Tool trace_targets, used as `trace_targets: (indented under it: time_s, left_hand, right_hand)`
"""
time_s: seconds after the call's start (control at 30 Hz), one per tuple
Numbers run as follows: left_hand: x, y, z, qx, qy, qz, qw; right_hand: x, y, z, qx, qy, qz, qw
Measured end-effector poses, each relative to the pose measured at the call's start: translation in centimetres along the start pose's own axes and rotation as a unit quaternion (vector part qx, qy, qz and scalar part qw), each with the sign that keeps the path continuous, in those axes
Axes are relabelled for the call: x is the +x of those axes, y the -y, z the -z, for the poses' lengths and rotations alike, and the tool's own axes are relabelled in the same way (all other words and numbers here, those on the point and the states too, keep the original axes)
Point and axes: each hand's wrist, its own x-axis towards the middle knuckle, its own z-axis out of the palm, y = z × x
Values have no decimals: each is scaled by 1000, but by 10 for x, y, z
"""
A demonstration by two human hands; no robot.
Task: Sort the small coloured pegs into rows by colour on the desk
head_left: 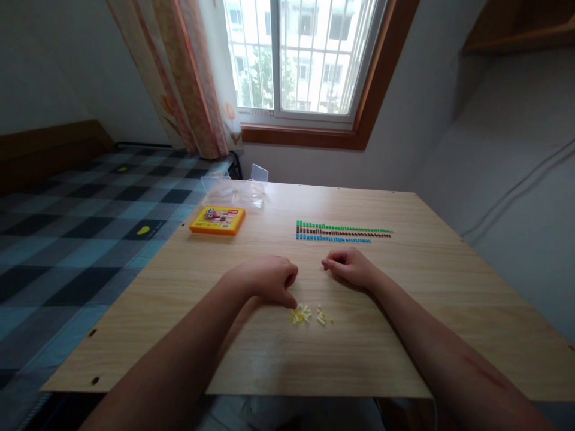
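Note:
My left hand is just above the table, its fingers bent and its thumb held apart from them. Its thumb tip is at the edge of a small loose pile of cream and yellow toy bricks. A smaller cluster of the same pieces lies just right of that pile. My right hand rests on the table with its fingers curled together; whatever they pinch, if anything, is too small to make out. Beyond it run three rows of tiny bricks: green, brown and blue.
A yellow-orange box with a printed picture lies at the table's left side. Behind it stand clear plastic packaging pieces. The wooden table borders a bed with a checked cover on the left and walls behind and right.

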Motion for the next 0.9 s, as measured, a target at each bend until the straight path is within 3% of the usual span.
trace_targets:
  time_s: [0.2, 0.37, 0.57, 0.9]
  left_hand:
    - [2, 3, 0, -8, 7, 3, 1000]
    - [2, 6, 1, -11, 9, 0, 1000]
    - [2, 9, 1, -20, 10, 2, 1000]
    - [5, 12, 0, -37, 14, 2, 999]
  right_hand:
    - [-4, 6, 1, -42, 9, 43, 998]
    - [-16, 26, -6, -63, 10, 105, 992]
    - [-24, 46, -18, -59, 98, 198, 974]
    - [-23, 51, -22, -101, 140, 217, 961]
